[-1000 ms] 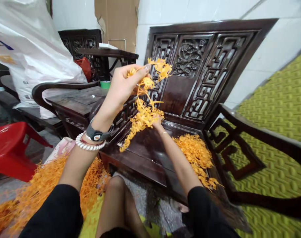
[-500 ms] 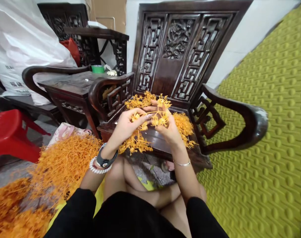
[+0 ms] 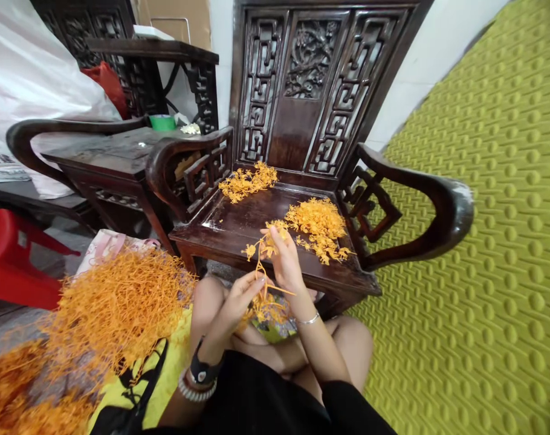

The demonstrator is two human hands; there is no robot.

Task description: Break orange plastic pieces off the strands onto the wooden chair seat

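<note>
Head cam | your left hand (image 3: 239, 298) pinches the orange sprig (image 3: 258, 264) mid-stem | your right hand (image 3: 286, 261) grips its frilly end above

Fairly bright indoor light fills the room. Glare whitens the end of the armrest (image 3: 463, 194), and pale reflections mark the polished seat (image 3: 243, 220). The white bag (image 3: 43, 78) looks nearly washed out; the black shirt (image 3: 252, 389) loses detail. Wide-angle distortion stretches the yellow mat (image 3: 497, 290). Orange sprigs (image 3: 266, 309) beside the left hand (image 3: 244, 291) blur slightly.
</note>
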